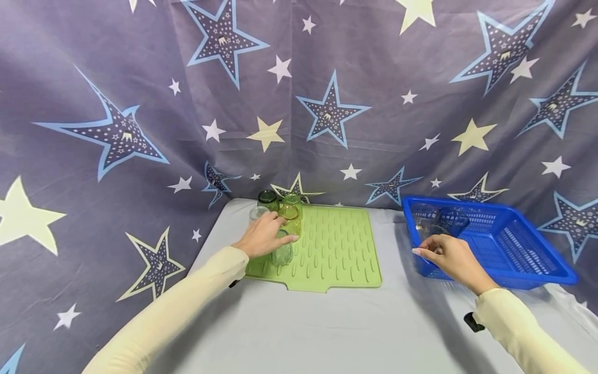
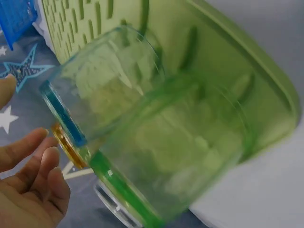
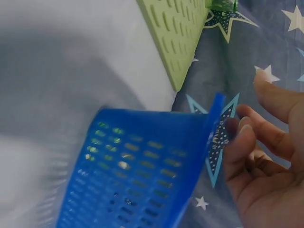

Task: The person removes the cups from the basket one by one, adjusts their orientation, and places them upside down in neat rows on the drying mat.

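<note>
Several tinted drinking glasses stand mouth down on the left part of a green drying mat (image 1: 336,244). Among them are a yellow glass (image 1: 291,221), a pale green glass (image 1: 282,255) and a dark green glass (image 1: 268,198). My left hand (image 1: 263,236) hovers over this group. In the left wrist view its loosely bent fingers (image 2: 35,142) are apart from the thick bases, and it holds nothing. At the near left corner of a blue basket (image 1: 537,221), my right hand (image 1: 455,259) is just above the rim, with loosely curled fingers (image 3: 266,128) and nothing between them.
Clear glasses (image 1: 424,213) and a dark blue-looking glass (image 1: 453,221) sit in the basket's left end. A pale cloth (image 1: 327,332) covers the table. A grey star-patterned curtain (image 1: 374,130) hangs behind and along the left side.
</note>
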Tool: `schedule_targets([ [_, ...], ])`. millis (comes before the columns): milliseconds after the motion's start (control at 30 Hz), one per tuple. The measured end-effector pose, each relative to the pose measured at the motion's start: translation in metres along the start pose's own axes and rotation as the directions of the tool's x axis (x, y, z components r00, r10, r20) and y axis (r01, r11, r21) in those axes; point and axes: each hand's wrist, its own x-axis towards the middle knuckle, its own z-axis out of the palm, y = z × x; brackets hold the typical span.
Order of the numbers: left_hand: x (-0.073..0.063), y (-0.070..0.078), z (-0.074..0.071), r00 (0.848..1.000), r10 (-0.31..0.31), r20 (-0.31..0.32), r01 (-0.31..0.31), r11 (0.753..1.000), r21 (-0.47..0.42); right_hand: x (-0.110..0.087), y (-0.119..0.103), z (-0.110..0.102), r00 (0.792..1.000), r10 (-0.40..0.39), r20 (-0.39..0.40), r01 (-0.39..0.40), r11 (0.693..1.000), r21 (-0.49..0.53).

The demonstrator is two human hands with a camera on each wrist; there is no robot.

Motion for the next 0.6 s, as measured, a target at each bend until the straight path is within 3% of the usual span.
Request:
schedule_targets([
  [267,0.010,0.018,0.013,0.997,0.068,-0.026,-0.069,0.995,-0.065,0.009,-0.011,0.000,0.999,-0.040,-0.007,0.040,0.999,0.022],
  [367,0.017,0.030,0.021,0.996,0.087,-0.026,-0.090,0.987,-0.133,0.011,-0.012,0.000,0.999,-0.043,-0.008,0.043,0.999,0.027],
  [600,0.033,0.071,0.039,0.993,0.119,0.009,-0.108,0.928,-0.357,0.018,-0.011,0.000,0.998,-0.052,-0.019,0.053,0.998,0.021],
])
